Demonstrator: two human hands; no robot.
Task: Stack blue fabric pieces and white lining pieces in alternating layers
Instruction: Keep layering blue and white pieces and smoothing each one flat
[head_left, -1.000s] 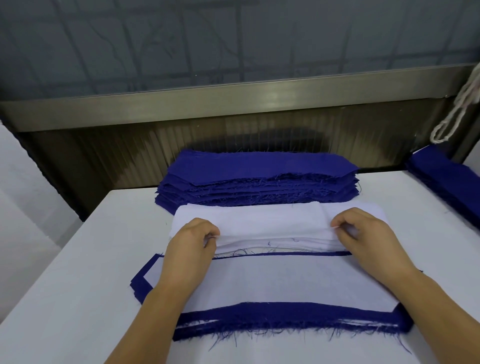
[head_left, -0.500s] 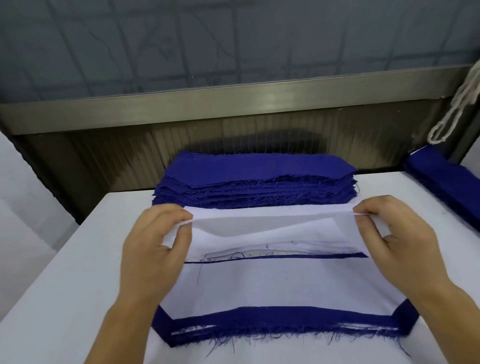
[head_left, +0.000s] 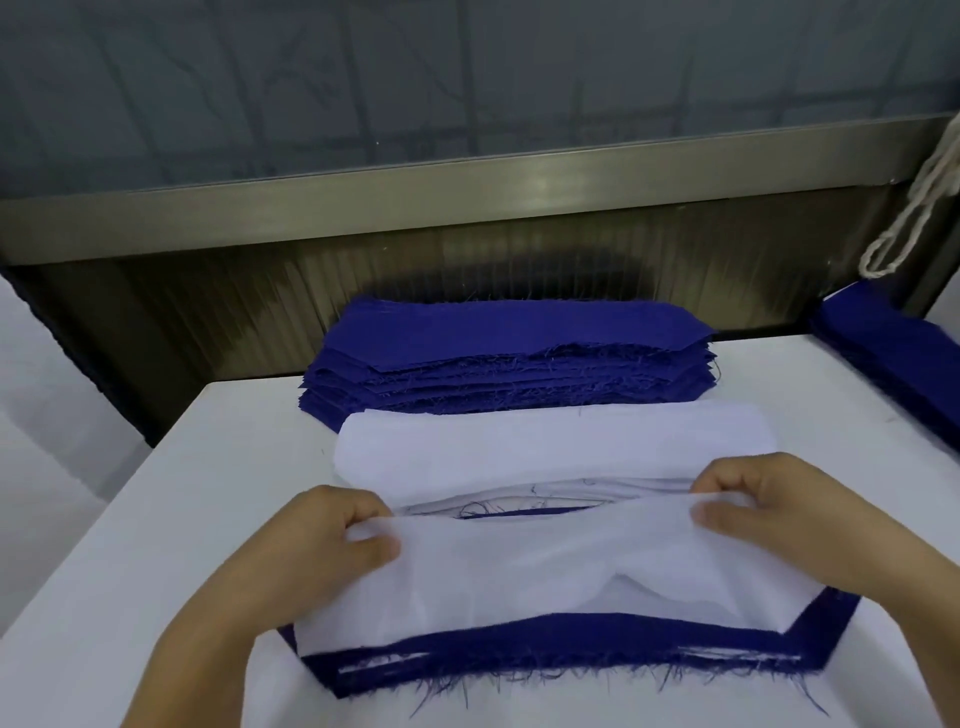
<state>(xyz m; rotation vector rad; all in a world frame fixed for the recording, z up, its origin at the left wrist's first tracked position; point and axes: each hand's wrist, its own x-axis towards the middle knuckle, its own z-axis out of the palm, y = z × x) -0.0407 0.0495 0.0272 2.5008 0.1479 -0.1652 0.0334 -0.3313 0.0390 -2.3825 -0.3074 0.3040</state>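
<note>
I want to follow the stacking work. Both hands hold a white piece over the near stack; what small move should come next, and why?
Probably lower the white lining piece flat onto the near stack: left hand and right hand pinch its far corners, and it hangs rumpled above the blue border.

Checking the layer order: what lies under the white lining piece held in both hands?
Under the white lining piece, pinched by the left hand and right hand, the layered stack shows only its blue border. Its top layer there is covered.

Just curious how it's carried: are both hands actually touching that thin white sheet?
Touching. The head view shows the left hand and right hand each pinching the white lining piece's far edge.
</note>
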